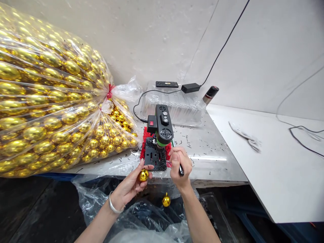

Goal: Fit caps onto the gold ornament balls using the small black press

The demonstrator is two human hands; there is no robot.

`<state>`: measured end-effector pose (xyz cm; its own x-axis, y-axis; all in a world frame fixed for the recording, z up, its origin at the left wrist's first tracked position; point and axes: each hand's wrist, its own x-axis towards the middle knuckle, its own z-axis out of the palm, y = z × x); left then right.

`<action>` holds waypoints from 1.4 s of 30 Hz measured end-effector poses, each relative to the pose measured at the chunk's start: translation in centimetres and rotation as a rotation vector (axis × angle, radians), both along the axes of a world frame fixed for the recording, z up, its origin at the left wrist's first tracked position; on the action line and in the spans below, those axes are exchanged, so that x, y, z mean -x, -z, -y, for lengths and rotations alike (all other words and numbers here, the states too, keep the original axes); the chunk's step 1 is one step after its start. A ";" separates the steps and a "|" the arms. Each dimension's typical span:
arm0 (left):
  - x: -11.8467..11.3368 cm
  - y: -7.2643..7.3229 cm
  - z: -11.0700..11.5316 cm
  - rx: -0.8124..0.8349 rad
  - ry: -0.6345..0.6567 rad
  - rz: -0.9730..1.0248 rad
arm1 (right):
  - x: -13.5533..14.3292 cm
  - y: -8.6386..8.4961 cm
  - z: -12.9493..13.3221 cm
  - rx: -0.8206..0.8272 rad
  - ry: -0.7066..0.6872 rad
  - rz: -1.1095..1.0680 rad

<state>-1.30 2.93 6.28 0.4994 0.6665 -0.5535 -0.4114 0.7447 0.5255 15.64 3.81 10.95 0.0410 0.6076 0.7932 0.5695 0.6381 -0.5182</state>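
Observation:
My left hand (131,185) holds a shiny gold ball (143,175) between its fingers, just in front of the black slotted base plate (152,156) of a small bench drill (164,125). The fingers of my right hand (181,167) are wrapped round the black-tipped lever (181,170) at the drill's right side. Under the base lies a red mat (148,135) strewn with dark shavings. Another gold ball (166,199) is below the table edge, over clear plastic sheeting (141,219). The drill's tip is hidden behind its body.
Large clear bags of gold balls (50,101) fill the left side. Behind the drill are a clear plastic tray (174,108), a phone (167,84), a power adapter (190,88) and a dark bottle (210,95). A glove (244,136) lies on the white table (273,168) at right.

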 end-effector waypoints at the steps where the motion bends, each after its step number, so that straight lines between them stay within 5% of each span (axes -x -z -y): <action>1: -0.1 0.0 -0.1 -0.001 -0.010 0.024 | 0.0 0.0 0.0 -0.004 0.000 0.003; 19: -0.7 -0.3 -3.8 0.002 -0.110 0.021 | -0.3 0.4 0.1 -0.003 0.005 0.053; 26: -2.1 2.2 -4.5 -0.324 -0.217 -0.303 | -0.4 0.6 0.1 0.005 0.000 0.059; 31: -2.8 3.8 -5.3 -0.698 -0.172 -0.688 | -0.4 0.6 0.1 0.001 -0.007 0.050; 37: -2.9 3.7 -5.9 -1.099 -0.034 -1.123 | -0.4 0.6 0.0 -0.019 -0.010 0.061; 42: -2.9 3.7 -6.1 -1.286 -0.002 -1.202 | -0.4 0.7 0.1 -0.019 -0.014 0.055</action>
<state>1.62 9.03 2.53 0.2451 0.9371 0.2485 0.6101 -0.3483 0.7117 16.03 3.76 10.27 -0.0119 0.5927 0.8053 0.5876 0.6558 -0.4740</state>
